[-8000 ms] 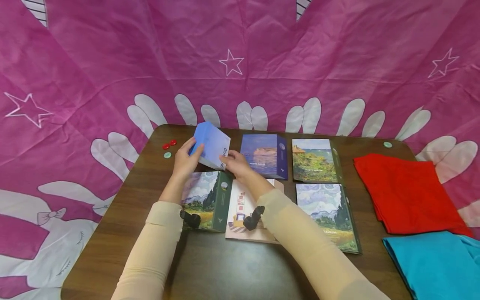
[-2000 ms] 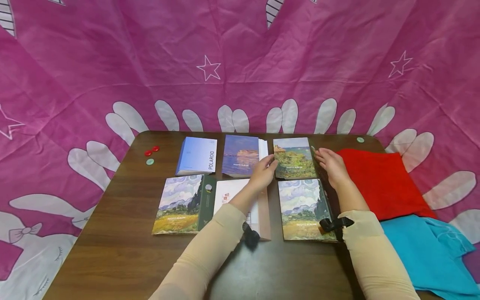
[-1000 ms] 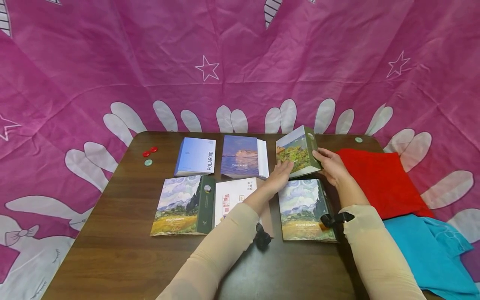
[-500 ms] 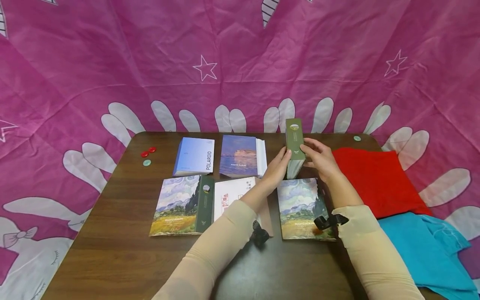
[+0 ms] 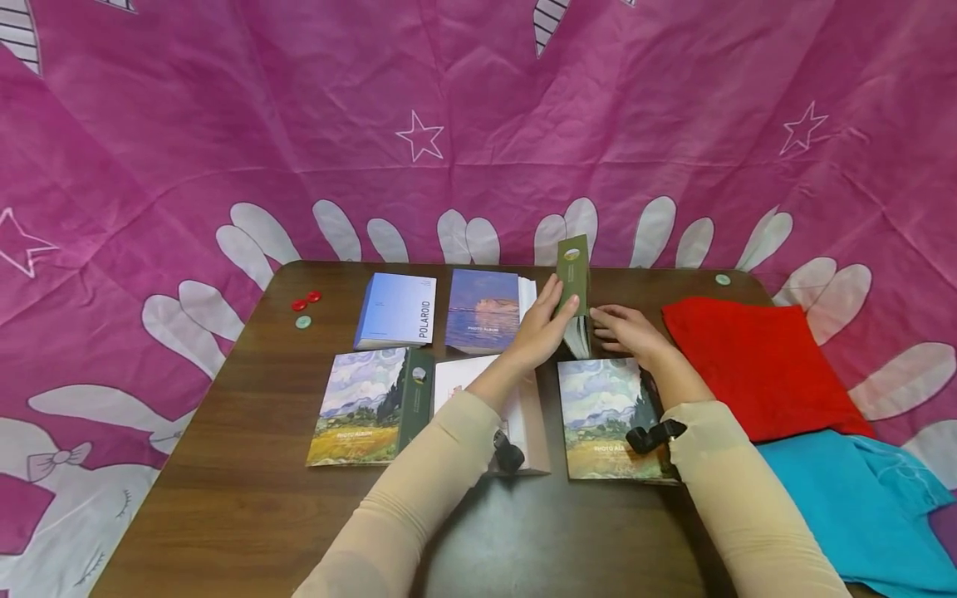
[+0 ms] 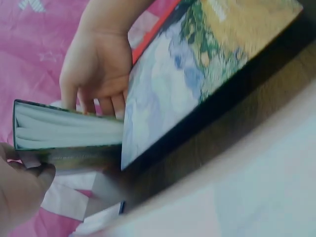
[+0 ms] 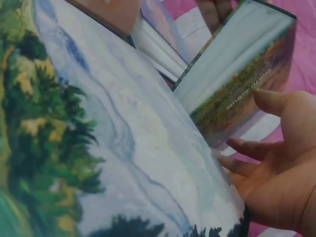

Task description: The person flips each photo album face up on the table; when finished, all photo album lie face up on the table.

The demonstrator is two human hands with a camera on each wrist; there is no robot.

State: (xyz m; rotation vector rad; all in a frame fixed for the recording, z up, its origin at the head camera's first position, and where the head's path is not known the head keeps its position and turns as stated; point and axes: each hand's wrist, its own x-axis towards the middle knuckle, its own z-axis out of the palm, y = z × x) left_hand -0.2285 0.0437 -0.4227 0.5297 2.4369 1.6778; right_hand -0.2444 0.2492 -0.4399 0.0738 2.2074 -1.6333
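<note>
A green-spined photo album (image 5: 572, 270) stands tilted up with its spine uppermost at the back right of the table. My left hand (image 5: 542, 330) holds it from the left, thumb and fingers near the spine; the left wrist view shows the page edges (image 6: 64, 131) between the covers. On the other side, my right hand (image 5: 631, 334) has its fingers loosely extended beside the cover. In the right wrist view the right thumb (image 7: 271, 101) lies at or close to that cover; contact is hard to tell. Just in front lies another photo album (image 5: 609, 415) with a landscape cover.
A blue Polaroid album (image 5: 396, 307), a purple sea-picture album (image 5: 482, 307), a landscape album (image 5: 362, 407) and a pale album (image 5: 534, 423) lie left. Red cloth (image 5: 763, 365) and turquoise cloth (image 5: 852, 498) lie right. Red buttons (image 5: 306, 300) and green buttons (image 5: 302, 321) sit near the table's back corners.
The Polaroid album was set down at the back left earlier. The green-spined album, flat before, was lifted and turned spine up. My right hand has since drawn off its spine.
</note>
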